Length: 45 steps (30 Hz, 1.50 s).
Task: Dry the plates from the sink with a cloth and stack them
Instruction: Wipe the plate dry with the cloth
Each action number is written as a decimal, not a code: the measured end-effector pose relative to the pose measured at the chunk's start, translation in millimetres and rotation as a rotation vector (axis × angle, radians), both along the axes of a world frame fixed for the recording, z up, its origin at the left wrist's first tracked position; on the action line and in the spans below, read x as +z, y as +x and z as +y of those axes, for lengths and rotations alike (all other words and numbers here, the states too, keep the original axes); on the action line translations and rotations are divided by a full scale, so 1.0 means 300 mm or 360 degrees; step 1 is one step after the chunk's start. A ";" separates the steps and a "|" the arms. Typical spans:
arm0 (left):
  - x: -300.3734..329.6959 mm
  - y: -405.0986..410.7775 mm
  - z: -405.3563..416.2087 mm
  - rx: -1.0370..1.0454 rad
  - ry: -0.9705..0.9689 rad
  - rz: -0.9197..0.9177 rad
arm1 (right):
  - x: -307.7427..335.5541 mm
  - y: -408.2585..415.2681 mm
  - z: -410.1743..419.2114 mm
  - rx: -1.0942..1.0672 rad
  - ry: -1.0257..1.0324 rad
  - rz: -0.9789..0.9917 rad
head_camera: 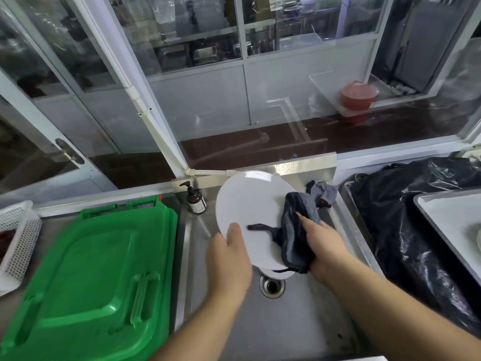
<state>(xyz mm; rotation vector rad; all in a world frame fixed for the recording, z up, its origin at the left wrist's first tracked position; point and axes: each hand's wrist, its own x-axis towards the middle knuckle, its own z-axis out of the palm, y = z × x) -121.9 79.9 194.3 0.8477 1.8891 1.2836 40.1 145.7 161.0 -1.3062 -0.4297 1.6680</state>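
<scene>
A white plate is held tilted above the steel sink. My left hand grips its lower left rim, thumb on the face. My right hand holds a dark grey cloth bunched against the plate's right side; a loop of the cloth lies across the plate's face. The edge of another white plate shows just below, above the drain.
A green plastic lid covers the counter to the left, with a white perforated basket beyond it. A brown pump bottle and a second grey cloth sit at the sink's back. A black plastic bag and a white tray lie right.
</scene>
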 end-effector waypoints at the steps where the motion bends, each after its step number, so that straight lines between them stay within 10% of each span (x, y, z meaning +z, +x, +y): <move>1: -0.015 0.037 -0.012 0.0093 0.0011 0.0042 | -0.015 -0.021 -0.021 -0.0012 -0.0058 0.0058; 17: 0.059 -0.141 -0.011 -0.0475 0.0091 -0.1245 | 0.104 0.108 0.070 0.0341 0.0018 -0.0202; 25: 0.016 -0.059 -0.026 -0.0329 0.0194 -0.1255 | 0.071 0.031 -0.007 0.0205 0.0230 -0.0868; 32: 0.003 -0.023 -0.019 -0.0376 0.0197 -0.1036 | 0.073 -0.046 -0.135 0.0815 0.0523 -0.1495; 45: 0.018 0.005 -0.066 -0.0573 0.0084 -0.1097 | 0.154 -0.016 0.024 0.1239 0.1545 -0.1548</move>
